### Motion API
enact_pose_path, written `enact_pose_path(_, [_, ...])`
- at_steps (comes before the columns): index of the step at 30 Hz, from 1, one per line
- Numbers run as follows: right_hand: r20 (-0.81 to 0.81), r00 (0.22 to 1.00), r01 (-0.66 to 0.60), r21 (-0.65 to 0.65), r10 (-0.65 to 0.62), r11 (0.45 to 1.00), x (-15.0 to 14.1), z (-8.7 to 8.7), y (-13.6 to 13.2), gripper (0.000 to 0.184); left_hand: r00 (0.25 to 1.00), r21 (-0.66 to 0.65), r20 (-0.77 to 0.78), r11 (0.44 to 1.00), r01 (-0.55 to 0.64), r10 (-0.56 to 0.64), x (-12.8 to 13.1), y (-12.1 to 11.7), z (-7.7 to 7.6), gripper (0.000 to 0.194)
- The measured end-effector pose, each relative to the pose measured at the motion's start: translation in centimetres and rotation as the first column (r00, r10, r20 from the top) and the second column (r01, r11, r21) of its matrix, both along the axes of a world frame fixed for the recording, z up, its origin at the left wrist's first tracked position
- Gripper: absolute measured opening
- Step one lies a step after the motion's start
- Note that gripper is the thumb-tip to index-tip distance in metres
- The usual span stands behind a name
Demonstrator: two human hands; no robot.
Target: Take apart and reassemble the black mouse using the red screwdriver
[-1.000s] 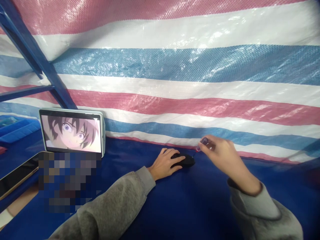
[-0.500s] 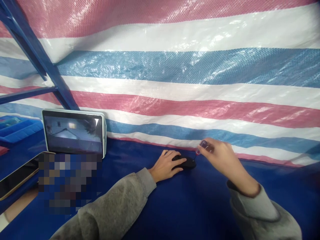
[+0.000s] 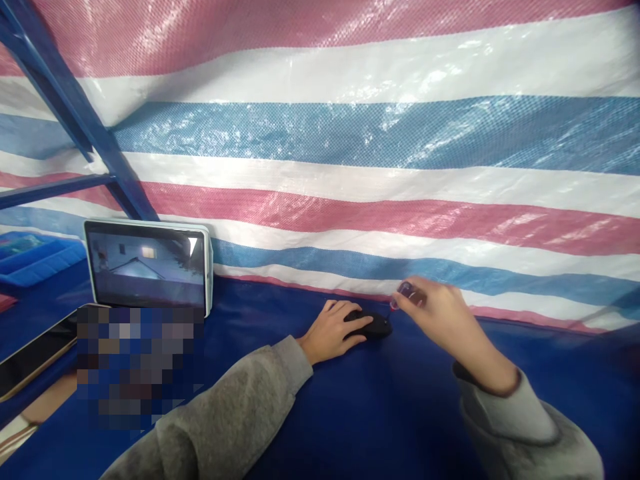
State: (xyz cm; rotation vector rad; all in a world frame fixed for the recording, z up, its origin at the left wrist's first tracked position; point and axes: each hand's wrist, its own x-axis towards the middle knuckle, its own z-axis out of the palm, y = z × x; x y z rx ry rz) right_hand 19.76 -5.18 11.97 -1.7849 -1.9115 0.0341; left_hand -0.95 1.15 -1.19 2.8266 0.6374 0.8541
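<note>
A black computer mouse (image 3: 381, 325) lies on the blue tabletop, partly covered by my left hand (image 3: 340, 331). The fingers of that hand grip it, with the index finger stretched along its top and the thumb at the near side. My right hand (image 3: 430, 301) is closed around the clear, purplish-red handle of a screwdriver (image 3: 403, 292). Its thin shaft slants down to the right end of the mouse, and the tip appears to touch there. The palm and fingers hide part of the handle.
To the left a tablet (image 3: 147, 263) stands upright in a pale case. A phone (image 3: 40, 350) lies near another person's forearm (image 3: 53, 398), beside a pixelated patch. A blue tray (image 3: 45, 263) sits farther left. Striped plastic sheeting (image 3: 350, 220) hangs behind the table (image 3: 360, 420).
The screwdriver handle and my right fingers have shifted slightly left. My left hand and the mouse stay put. The other person's forearm at the left has moved a little.
</note>
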Motion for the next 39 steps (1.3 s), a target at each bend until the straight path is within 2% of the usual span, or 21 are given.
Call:
enact_pose_path(6, [-0.007, 1.000, 0.017, 0.032, -0.017, 0.999, 0.0, 0.2, -0.1, 0.021, 1.000, -0.012, 0.001, 1.000, 0.000, 0.000, 0.0, 0.0, 0.1, 0.039])
enact_pose_path(30, [-0.008, 1.000, 0.024, -0.045, -0.024, 0.999, 0.2, -0.2, 0.2, 0.023, 1.000, -0.001, -0.008, 1.000, 0.001, -0.001, 0.0, 0.1, -0.1, 0.040])
enact_pose_path(34, [-0.021, 1.000, 0.001, -0.049, -0.002, 0.999, 0.2, -0.6, 0.3, 0.014, 1.000, 0.008, -0.006, 1.000, 0.005, -0.005, 0.0, 0.0, -0.1, 0.040])
enact_pose_path(36, [0.010, 1.000, -0.002, -0.029, 0.003, 1.000, 0.3, -0.8, 0.4, 0.018, 1.000, 0.012, 0.001, 1.000, 0.010, -0.010, 0.0, 0.0, -0.1, 0.039])
enact_pose_path(39, [0.094, 0.996, -0.006, -0.019, 0.007, 1.000, 0.4, -1.2, 0.4, 0.014, 1.000, 0.024, 0.006, 1.000, 0.018, -0.018, 0.0, 0.1, -0.1, 0.039])
